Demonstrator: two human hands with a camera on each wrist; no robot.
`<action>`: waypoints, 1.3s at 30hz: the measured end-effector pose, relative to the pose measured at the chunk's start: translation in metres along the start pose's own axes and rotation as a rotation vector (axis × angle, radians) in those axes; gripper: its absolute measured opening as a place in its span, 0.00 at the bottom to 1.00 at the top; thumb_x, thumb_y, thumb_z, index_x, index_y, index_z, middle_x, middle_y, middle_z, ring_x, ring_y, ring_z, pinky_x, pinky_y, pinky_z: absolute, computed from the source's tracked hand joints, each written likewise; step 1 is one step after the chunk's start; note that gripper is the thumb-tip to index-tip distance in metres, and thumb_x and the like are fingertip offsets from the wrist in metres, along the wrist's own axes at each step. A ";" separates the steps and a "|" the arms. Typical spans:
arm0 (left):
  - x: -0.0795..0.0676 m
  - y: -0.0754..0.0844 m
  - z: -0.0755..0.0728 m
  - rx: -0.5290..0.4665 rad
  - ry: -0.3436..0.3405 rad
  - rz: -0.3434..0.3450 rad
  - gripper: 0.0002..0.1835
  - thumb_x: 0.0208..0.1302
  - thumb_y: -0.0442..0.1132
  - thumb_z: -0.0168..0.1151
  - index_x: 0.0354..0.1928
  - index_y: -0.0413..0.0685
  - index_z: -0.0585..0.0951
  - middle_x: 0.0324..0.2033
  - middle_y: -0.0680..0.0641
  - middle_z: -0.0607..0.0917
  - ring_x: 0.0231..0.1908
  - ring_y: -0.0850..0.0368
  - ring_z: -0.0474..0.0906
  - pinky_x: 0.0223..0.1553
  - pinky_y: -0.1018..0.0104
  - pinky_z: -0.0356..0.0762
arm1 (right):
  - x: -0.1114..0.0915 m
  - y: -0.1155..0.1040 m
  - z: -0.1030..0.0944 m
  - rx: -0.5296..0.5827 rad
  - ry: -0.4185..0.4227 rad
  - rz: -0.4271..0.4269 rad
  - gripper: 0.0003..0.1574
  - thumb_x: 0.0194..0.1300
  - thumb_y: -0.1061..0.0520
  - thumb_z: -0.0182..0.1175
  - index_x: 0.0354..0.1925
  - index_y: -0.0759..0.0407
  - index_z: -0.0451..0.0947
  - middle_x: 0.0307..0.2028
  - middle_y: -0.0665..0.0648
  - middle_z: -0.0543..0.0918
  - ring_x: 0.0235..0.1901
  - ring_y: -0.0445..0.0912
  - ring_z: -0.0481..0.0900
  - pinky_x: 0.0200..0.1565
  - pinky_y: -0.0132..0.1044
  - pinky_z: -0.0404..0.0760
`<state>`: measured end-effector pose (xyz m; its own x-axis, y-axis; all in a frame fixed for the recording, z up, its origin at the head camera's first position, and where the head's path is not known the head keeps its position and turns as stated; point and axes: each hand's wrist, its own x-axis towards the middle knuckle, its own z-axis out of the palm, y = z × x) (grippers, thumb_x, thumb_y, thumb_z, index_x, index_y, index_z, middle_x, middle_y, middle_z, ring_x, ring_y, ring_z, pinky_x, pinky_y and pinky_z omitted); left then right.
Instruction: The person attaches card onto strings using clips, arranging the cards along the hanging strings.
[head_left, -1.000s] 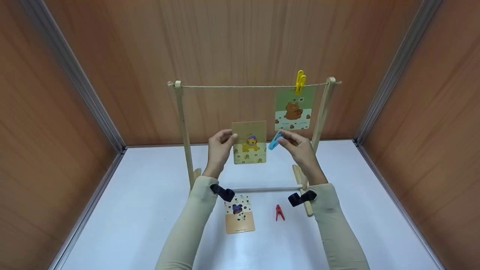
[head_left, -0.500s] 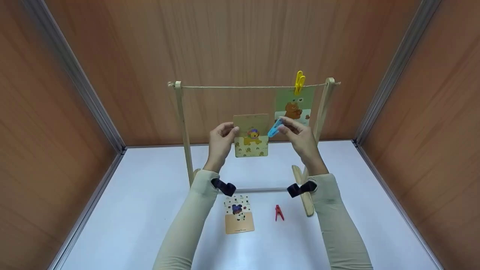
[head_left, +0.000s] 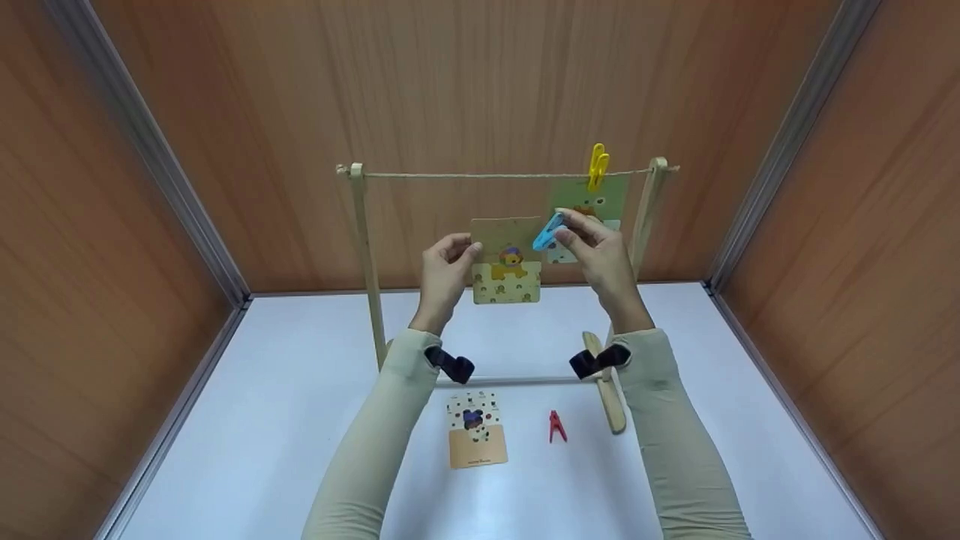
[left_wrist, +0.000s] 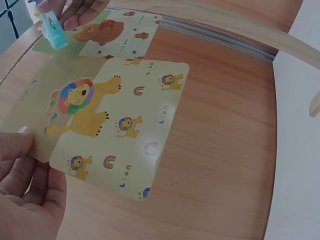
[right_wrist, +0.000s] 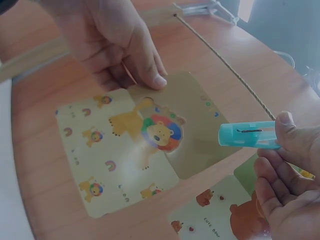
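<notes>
My left hand (head_left: 444, 281) pinches the left edge of a lion card (head_left: 507, 281), held upright a little below the string (head_left: 465, 176). Between thumb and fingers, my right hand (head_left: 606, 262) grips a blue clothespin (head_left: 549, 232) close to the card's upper right corner. In the right wrist view the blue clothespin (right_wrist: 247, 134) points toward the lion card (right_wrist: 115, 165); whether they touch I cannot tell. Behind my right hand a bear card (head_left: 611, 193) hangs from the string by a yellow clothespin (head_left: 598, 169), partly hidden.
The string spans two wooden posts, the left post (head_left: 367, 262) and the right post (head_left: 649, 202). On the white table (head_left: 262, 450) lie a card with a cartoon figure (head_left: 478, 435) and a red clothespin (head_left: 556, 426). A rod (head_left: 525, 380) crosses low between the posts.
Both hands have risen toward the string, carrying the lion card and the blue clothespin. The right hand now covers part of the bear card.
</notes>
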<state>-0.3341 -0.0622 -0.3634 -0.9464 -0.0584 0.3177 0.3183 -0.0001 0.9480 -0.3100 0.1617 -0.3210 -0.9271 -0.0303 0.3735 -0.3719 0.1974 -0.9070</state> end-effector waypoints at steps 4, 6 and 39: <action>0.003 0.004 0.001 -0.011 -0.002 0.017 0.11 0.66 0.36 0.60 0.48 0.40 0.81 0.42 0.41 0.86 0.42 0.54 0.81 0.46 0.62 0.78 | 0.004 -0.006 0.002 -0.012 0.016 -0.011 0.27 0.66 0.51 0.58 0.62 0.56 0.73 0.54 0.56 0.76 0.51 0.42 0.74 0.54 0.29 0.75; 0.005 0.005 0.002 -0.012 0.002 0.025 0.11 0.66 0.36 0.60 0.48 0.39 0.81 0.42 0.41 0.86 0.42 0.55 0.81 0.46 0.63 0.78 | 0.007 -0.009 0.002 -0.022 0.025 -0.021 0.27 0.66 0.51 0.58 0.62 0.56 0.73 0.54 0.56 0.77 0.51 0.42 0.74 0.54 0.29 0.75; 0.024 0.028 0.012 -0.032 0.010 0.070 0.11 0.66 0.33 0.60 0.47 0.35 0.80 0.42 0.38 0.85 0.41 0.57 0.81 0.46 0.67 0.79 | 0.031 -0.038 0.011 0.010 0.196 -0.110 0.25 0.65 0.50 0.58 0.58 0.56 0.77 0.52 0.54 0.80 0.37 0.40 0.73 0.25 0.23 0.65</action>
<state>-0.3484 -0.0518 -0.3295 -0.9211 -0.0694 0.3832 0.3858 -0.0276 0.9222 -0.3253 0.1427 -0.2768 -0.8549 0.1399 0.4997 -0.4712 0.1940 -0.8604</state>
